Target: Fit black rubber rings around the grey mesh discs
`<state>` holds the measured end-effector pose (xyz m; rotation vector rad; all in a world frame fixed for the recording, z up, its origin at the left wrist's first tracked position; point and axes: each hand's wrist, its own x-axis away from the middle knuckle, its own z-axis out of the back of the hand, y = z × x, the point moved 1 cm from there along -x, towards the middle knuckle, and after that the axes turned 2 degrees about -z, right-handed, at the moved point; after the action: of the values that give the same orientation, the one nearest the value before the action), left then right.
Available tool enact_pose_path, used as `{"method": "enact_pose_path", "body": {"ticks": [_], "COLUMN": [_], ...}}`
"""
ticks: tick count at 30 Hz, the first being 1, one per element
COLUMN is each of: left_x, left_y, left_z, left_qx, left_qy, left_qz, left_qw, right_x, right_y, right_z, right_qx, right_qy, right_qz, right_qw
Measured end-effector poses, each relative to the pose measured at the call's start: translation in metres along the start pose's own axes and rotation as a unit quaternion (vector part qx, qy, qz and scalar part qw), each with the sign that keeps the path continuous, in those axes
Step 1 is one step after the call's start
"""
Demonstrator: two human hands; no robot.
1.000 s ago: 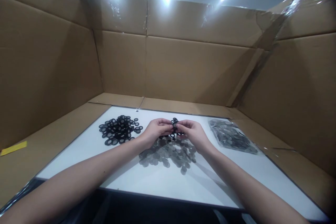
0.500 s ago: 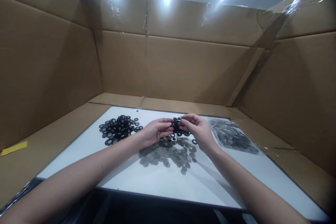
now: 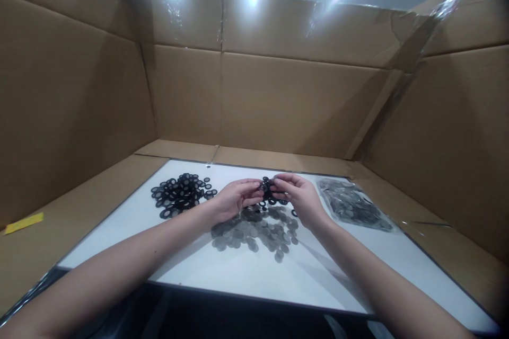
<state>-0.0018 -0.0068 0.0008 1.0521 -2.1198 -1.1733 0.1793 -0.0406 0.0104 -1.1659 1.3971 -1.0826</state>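
Note:
My left hand [image 3: 237, 198] and my right hand [image 3: 299, 195] meet over the middle of a white board [image 3: 246, 270], fingertips pinched together around a small black ring [image 3: 266, 187]. What else sits between the fingers is too small to make out. Just below the hands lies a spread of grey discs [image 3: 254, 230], with several loose black rings [image 3: 274, 201] at its far edge. A heap of black rings [image 3: 181, 195] lies to the left of my left hand.
A clear plastic bag of grey discs [image 3: 352, 204] lies at the board's right side. Tall cardboard walls [image 3: 278, 100] enclose the board on three sides. A yellow strip [image 3: 22, 223] lies on the cardboard at far left.
My right hand lifted and shifted right half a second ago, then came back down to my left hand's fingertips. The left hand has barely moved.

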Motion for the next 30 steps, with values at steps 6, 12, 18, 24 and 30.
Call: {"method": "enact_pose_path", "body": {"ticks": [6,12,18,24,30], "left_x": [-0.0003,0.0024,0.0032,0.0035,0.0015], "left_y": [-0.0011,-0.0004,0.0001,-0.0016,-0.0052], "left_z": [0.0005,-0.0038,-0.0056,-0.0043,-0.0027], "left_qx": [0.002,-0.008,-0.008,-0.019,-0.034], "left_qy": [0.011,0.018,0.019,-0.002,-0.007], "left_qz": [-0.023,-0.016,-0.025,-0.028,-0.034], "left_qw": [1.000,1.000,0.999,0.999,0.999], "right_x": [0.0019,0.0047,0.0002,-0.0008,0.0015], "right_y": [0.0007,-0.0001,0.0051,0.0084,0.0041], "right_z": [-0.0020,-0.0077,-0.0050,-0.0031,-0.0061], "right_qx": [-0.012,-0.016,-0.030,-0.029,-0.038], "right_qy": [-0.044,-0.046,-0.042,-0.047,-0.052], "right_qz": [-0.039,-0.013,-0.020,-0.034,-0.042], "right_qw": [0.998,0.999,0.998,0.998,0.997]}}
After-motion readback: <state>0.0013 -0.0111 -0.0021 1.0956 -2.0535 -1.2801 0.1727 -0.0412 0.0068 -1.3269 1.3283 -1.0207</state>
